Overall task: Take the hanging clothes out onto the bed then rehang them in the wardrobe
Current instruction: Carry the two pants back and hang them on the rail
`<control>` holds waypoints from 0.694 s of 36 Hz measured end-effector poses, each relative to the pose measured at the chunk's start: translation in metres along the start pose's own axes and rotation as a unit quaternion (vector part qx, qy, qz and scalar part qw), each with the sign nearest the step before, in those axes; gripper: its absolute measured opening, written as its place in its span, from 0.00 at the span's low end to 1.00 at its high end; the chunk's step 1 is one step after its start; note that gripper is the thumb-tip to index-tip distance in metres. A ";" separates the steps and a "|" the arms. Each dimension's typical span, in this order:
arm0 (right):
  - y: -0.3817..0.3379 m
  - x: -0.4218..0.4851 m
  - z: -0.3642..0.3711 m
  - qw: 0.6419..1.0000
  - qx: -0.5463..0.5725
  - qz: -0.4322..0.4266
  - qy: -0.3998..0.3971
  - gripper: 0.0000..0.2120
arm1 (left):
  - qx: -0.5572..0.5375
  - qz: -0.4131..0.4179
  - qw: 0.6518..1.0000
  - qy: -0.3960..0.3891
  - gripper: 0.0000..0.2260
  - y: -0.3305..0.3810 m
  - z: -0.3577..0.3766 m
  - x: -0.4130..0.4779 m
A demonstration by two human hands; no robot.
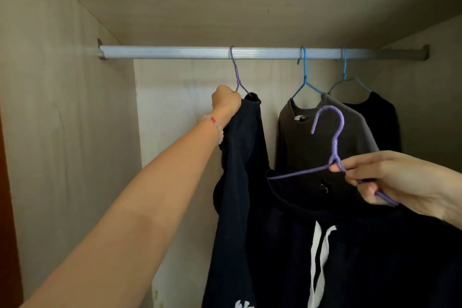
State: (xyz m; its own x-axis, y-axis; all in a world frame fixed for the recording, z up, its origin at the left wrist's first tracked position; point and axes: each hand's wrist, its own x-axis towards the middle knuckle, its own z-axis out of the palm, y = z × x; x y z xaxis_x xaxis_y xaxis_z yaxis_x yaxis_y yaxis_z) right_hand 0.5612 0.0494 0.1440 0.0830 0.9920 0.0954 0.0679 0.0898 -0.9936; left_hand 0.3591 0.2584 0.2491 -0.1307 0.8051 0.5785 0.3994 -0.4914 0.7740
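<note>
A white rail (175,52) runs across the top of the wardrobe. A dark navy garment (240,182) hangs from it on a purple hanger (236,75), and my left hand (225,101) grips that hanger's left shoulder. My right hand (400,180) holds a second purple hanger (333,137) off the rail, low on the right, carrying a dark hooded garment with white drawstrings (325,245). Further right on the rail, a grey top (325,137) and a black top (382,120) hang on blue hangers.
The rail's left half is bare between the left bracket (100,49) and the purple hanger. The wardrobe's beige left wall (62,107) and back panel (180,120) enclose the space. A red-brown door edge (5,207) shows at far left.
</note>
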 end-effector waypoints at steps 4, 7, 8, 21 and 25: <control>-0.001 -0.014 -0.011 1.000 -0.004 0.007 -0.002 0.13 | 0.002 -0.001 1.000 -0.012 0.09 0.012 0.012 -0.007; 0.000 -0.022 -0.020 1.000 0.007 0.014 -0.008 0.14 | 0.005 -0.001 1.000 -0.018 0.09 0.023 0.025 -0.012; 0.001 -0.024 -0.024 1.000 0.011 0.017 -0.009 0.14 | 0.005 -0.002 1.000 -0.019 0.09 0.026 0.029 -0.014; 0.003 -0.047 -0.053 0.999 0.008 0.031 0.016 0.14 | 0.031 -0.026 0.999 0.004 0.11 0.035 0.045 -0.023; -0.001 -0.042 -0.051 1.000 0.006 0.028 0.009 0.14 | 0.046 -0.032 0.998 0.019 0.11 0.032 0.033 -0.017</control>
State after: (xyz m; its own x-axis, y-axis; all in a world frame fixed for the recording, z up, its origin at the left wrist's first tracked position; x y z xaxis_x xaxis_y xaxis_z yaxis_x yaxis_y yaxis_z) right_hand 0.6080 0.0028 0.1443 0.1035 0.9938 0.0412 0.0509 0.0361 -0.9980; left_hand 0.4042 0.2395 0.2556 -0.1918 0.8205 0.5385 0.4701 -0.4049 0.7843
